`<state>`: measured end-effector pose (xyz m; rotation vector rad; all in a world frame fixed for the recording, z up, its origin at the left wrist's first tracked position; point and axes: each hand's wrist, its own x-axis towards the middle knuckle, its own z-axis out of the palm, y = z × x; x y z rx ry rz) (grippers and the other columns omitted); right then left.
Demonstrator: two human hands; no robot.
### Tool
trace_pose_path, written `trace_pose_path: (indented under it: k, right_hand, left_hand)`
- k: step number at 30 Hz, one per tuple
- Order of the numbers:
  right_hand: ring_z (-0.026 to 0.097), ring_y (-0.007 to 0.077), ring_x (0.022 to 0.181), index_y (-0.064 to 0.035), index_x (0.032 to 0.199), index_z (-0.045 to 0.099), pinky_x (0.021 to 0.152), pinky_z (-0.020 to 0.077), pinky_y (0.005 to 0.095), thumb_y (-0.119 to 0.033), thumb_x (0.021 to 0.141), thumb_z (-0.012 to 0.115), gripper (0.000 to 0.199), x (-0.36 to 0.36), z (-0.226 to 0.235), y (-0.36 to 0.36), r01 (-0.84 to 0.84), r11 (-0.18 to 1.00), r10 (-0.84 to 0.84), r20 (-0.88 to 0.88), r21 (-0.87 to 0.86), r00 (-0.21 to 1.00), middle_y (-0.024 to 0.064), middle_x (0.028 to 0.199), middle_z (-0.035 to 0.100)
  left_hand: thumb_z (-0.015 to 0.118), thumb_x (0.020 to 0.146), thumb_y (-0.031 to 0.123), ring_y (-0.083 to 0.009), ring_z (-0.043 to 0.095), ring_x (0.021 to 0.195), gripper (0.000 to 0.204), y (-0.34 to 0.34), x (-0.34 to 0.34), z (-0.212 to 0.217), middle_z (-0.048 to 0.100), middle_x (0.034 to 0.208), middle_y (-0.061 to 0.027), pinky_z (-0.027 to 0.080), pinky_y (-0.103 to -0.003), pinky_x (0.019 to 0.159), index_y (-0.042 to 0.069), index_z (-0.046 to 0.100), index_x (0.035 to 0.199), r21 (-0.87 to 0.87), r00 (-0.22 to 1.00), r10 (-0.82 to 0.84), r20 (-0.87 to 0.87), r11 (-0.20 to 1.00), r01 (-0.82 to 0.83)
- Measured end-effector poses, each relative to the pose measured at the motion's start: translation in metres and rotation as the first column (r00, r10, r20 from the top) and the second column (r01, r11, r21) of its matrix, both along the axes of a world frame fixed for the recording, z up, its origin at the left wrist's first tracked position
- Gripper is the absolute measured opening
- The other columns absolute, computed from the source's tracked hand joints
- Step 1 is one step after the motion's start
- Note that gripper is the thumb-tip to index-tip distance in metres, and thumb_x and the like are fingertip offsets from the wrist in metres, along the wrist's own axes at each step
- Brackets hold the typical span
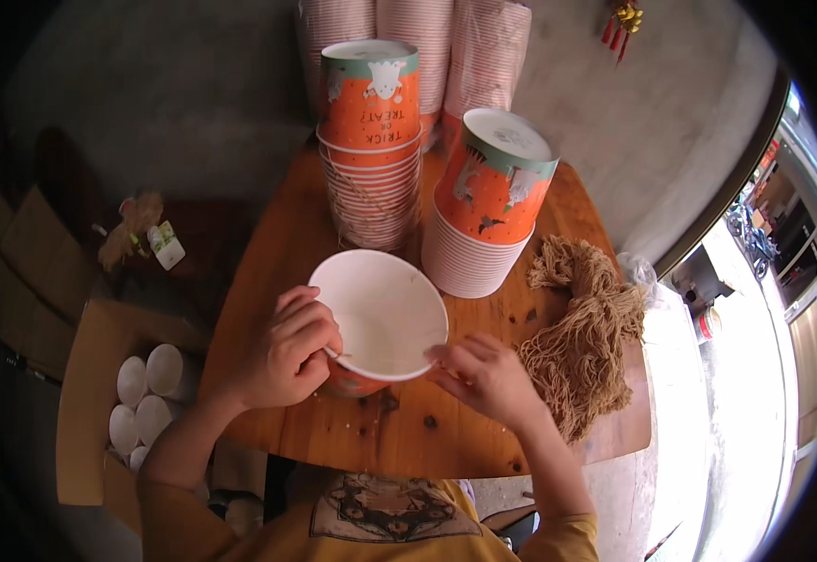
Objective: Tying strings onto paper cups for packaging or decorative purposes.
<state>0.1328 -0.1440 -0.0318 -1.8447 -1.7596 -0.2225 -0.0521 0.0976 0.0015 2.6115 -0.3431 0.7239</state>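
Observation:
An open paper bucket (380,309), white inside and orange outside, stands on the wooden table before me with its mouth tilted toward me. My left hand (289,348) is closed at its left rim, the fingertips gripping the edge. At the right rim, my right hand (485,377) has its fingers pinched together against the edge; whether a thin cord is between them cannot be made out. Beyond the bucket, two stacks of upside-down orange buckets, a left stack (371,159) and a right stack (495,201), show green bands and printed figures.
A heap of brown twine (585,342) lies on the table's right side (465,440). Plastic-wrapped bucket stacks (488,66) rise at the back against a grey wall. Low on the left, a cardboard box (85,403) holds several white cups. A bright doorway is at the right.

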Motion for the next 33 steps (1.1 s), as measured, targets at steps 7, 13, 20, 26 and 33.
trace_pose_path:
  k: [7,13,20,26,33]
  right_hand:
    - [0.063,0.0106,0.072,-0.0062,0.097,0.054,0.065,0.0514,0.0265,-0.018,0.099,0.058,0.013,0.013,0.036,0.095,-0.123,0.99,0.112,-0.883,0.062,0.456,0.0008,0.078,0.056]
    - [0.061,0.0153,0.058,-0.0069,0.087,0.049,0.057,0.0512,0.0266,-0.021,0.098,0.057,0.02,0.067,0.119,0.217,-0.042,0.799,0.601,-0.795,0.6,0.082,0.0033,0.067,0.056]
    - [0.056,0.0135,0.068,-0.0125,0.084,0.051,0.074,0.0531,0.032,-0.022,0.102,0.05,0.02,0.11,0.085,0.268,0.354,0.771,0.63,-0.715,0.53,-0.302,-0.0025,0.07,0.051]
    - [0.065,0.0191,0.075,-0.0018,0.115,0.057,0.067,0.0558,0.0309,-0.021,0.098,0.056,0.026,0.103,0.021,0.234,0.17,0.931,0.349,-0.922,0.322,-0.169,0.0126,0.095,0.066]
    - [0.057,0.0295,0.115,-0.0085,0.128,0.055,0.094,0.0476,0.0418,-0.01,0.077,0.068,0.052,0.063,0.061,0.12,0.259,0.819,-0.43,0.249,0.511,0.868,0.01,0.125,0.059]
  left_hand:
    - [0.044,0.084,-0.008,-0.024,0.051,0.122,0.035,0.025,-0.038,0.068,0.054,0.128,-0.0147,0.039,-0.036,0.104,0.0,0.058,0.116,-0.472,0.827,0.419,0.376,0.854,-0.218]
    - [0.043,0.094,0.001,-0.0217,0.056,0.105,0.023,0.002,-0.072,0.036,0.056,0.113,-0.0143,0.044,-0.034,0.097,-0.001,0.057,0.112,-0.491,0.703,0.553,0.448,0.809,-0.324]
    - [0.047,0.098,-0.002,-0.0139,0.059,0.096,0.016,-0.025,-0.043,-0.029,0.057,0.103,-0.007,0.047,-0.027,0.089,0.001,0.055,0.112,-0.825,0.928,0.371,0.019,0.53,-0.195]
    - [0.049,0.099,0.0,-0.013,0.06,0.095,0.018,-0.041,-0.012,-0.061,0.06,0.101,-0.0049,0.048,-0.026,0.089,0.002,0.056,0.115,-0.876,0.977,0.203,-0.058,0.459,-0.148]
    - [0.054,0.097,0.001,-0.0165,0.062,0.103,0.029,-0.039,0.025,-0.104,0.061,0.118,-0.0081,0.048,-0.027,0.091,0.006,0.056,0.126,-0.768,0.957,0.161,-0.243,0.571,-0.291]
